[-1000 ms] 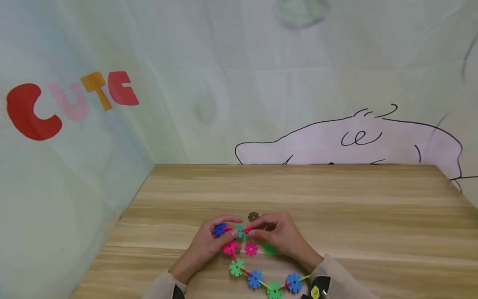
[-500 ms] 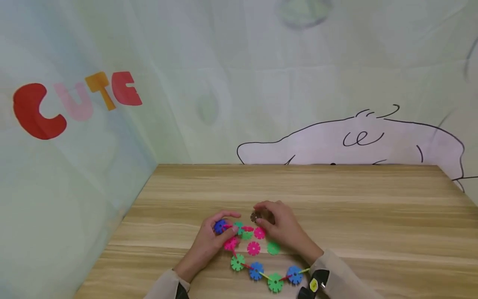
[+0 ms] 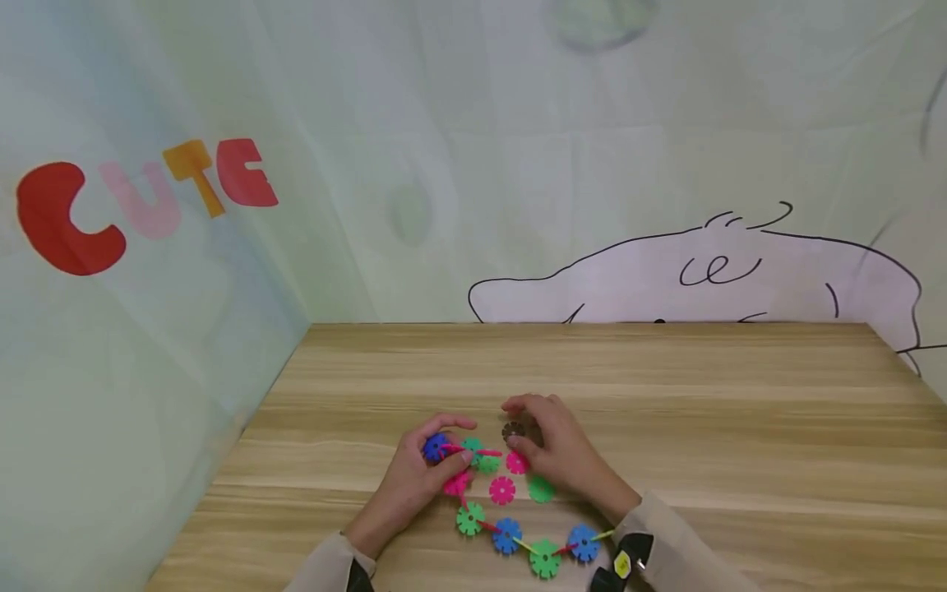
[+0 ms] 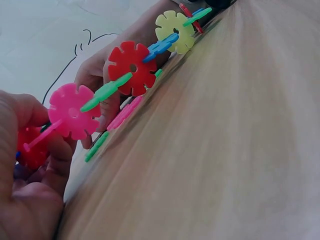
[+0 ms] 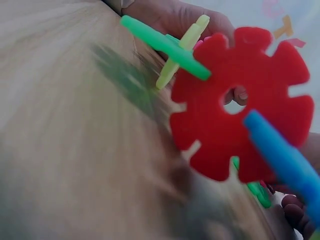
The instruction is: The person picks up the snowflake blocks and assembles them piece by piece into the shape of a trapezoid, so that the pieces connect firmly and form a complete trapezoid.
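A chain of slotted plastic snowflake discs (image 3: 470, 520) curves across the table's near part. My left hand (image 3: 414, 473) grips its upper left end, by a dark blue disc (image 3: 435, 447) and a teal disc (image 3: 472, 448). In the left wrist view a pink disc (image 4: 75, 110) stands beside those fingers, with more linked discs trailing off. My right hand (image 3: 562, 450) has thumb and fingers about a brown snowflake disc (image 3: 512, 431), pinching it close to the table; some fingertips are hidden. A red chain disc (image 5: 250, 145) fills much of the right wrist view.
Loose discs lie between the hands: a pink one (image 3: 502, 491), another pink one (image 3: 517, 463) by the right thumb, a green one (image 3: 542, 490) and a green one (image 3: 488, 464) under the chain's end. The wooden table (image 3: 592, 362) meets a printed curtain (image 3: 370, 164).
My right hand has let go of the chain's end and moved up to the brown disc, which has shifted slightly right. A pink disc there has come into view. The left hand keeps its grip.
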{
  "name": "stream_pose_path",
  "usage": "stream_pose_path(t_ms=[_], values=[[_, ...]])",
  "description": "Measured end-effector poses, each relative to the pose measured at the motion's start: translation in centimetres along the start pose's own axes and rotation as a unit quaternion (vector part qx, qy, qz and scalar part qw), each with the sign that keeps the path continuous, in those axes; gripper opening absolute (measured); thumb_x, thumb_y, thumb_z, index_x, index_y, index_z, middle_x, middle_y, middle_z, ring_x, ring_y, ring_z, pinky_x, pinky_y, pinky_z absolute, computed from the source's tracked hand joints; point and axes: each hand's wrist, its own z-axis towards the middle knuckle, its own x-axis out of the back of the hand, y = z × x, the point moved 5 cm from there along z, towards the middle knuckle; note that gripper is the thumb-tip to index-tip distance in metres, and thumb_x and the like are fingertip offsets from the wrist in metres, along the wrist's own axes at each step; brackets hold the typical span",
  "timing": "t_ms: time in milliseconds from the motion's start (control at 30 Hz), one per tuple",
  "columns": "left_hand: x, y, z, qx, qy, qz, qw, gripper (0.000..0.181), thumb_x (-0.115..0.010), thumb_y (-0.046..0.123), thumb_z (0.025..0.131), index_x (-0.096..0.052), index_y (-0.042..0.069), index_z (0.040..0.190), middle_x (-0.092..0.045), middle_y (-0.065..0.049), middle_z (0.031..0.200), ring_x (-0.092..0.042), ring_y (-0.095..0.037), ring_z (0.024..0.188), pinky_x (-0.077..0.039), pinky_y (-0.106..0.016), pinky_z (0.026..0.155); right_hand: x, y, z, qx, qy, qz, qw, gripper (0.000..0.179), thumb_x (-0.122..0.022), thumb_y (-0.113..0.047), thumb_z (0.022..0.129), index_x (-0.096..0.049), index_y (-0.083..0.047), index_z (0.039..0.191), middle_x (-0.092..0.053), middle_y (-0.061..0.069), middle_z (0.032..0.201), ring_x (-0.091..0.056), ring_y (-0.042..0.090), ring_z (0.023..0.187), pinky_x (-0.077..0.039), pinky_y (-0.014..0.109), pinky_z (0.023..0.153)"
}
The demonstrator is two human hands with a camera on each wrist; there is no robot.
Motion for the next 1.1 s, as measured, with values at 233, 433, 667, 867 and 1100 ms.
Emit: stream_pose_path(t_ms=[233,433,667,867,1100], values=[[0.3,0.3,-0.1,0.009,0.012,0.012,0.9998,0.038,-0.077,0.011,0.096,-0.067,0.006,0.133,-0.075,-0.017,0.101,-0.071,-0.006,0.082,-0.055,-0.02,0.082,-0.1,-0.2,0.2,0.001,-0.014,0.008,0.9999,0.046,-0.071,0.012,0.084,-0.069,-0.011,0.124,-0.066,0.001,0.1,-0.057,0.016,0.095,-0.05,0.031,0.088],[0.4,0.1,0.0,0.024,0.036,0.015,0.9989,0.037,-0.078,0.011,0.095,-0.069,0.01,0.131,-0.074,-0.013,0.098,-0.067,-0.007,0.081,-0.052,-0.02,0.081,0.6,0.9,-0.2,-0.094,-0.009,0.145,0.9849,0.028,-0.069,0.005,0.097,-0.071,-0.01,0.121,-0.069,-0.001,0.097,-0.064,0.01,0.083,-0.056,0.023,0.076],[0.3,-0.3,0.0,0.035,0.045,0.022,0.9981,0.037,-0.08,0.011,0.094,-0.071,0.013,0.13,-0.074,-0.007,0.096,-0.067,-0.007,0.081,-0.053,-0.021,0.082,1.1,1.2,-1.1,-0.121,-0.022,0.233,0.9647,0.014,-0.076,-0.009,0.099,-0.075,-0.005,0.112,-0.078,0.012,0.087,-0.067,0.006,0.067,-0.055,0.021,0.063],[0.2,-0.1,0.2,0.021,0.032,0.025,0.999,0.036,-0.079,0.012,0.095,-0.07,0.011,0.131,-0.074,-0.014,0.098,-0.067,-0.006,0.082,-0.053,-0.02,0.083,0.9,0.7,-1.7,-0.131,-0.057,0.292,0.9457,0.015,-0.074,-0.012,0.101,-0.075,-0.003,0.113,-0.072,0.015,0.073,-0.063,0.007,0.057,-0.05,0.021,0.051],[0.1,-0.2,0.1,0.005,0.029,0.014,0.9995,0.037,-0.079,0.009,0.095,-0.07,0.008,0.131,-0.074,-0.007,0.095,-0.069,-0.004,0.078,-0.055,-0.02,0.079,0.4,0.2,-1.6,-0.122,-0.074,0.311,0.9394,0.016,-0.074,-0.011,0.101,-0.075,0.001,0.113,-0.071,0.017,0.07,-0.062,0.006,0.056,-0.048,0.02,0.049]])
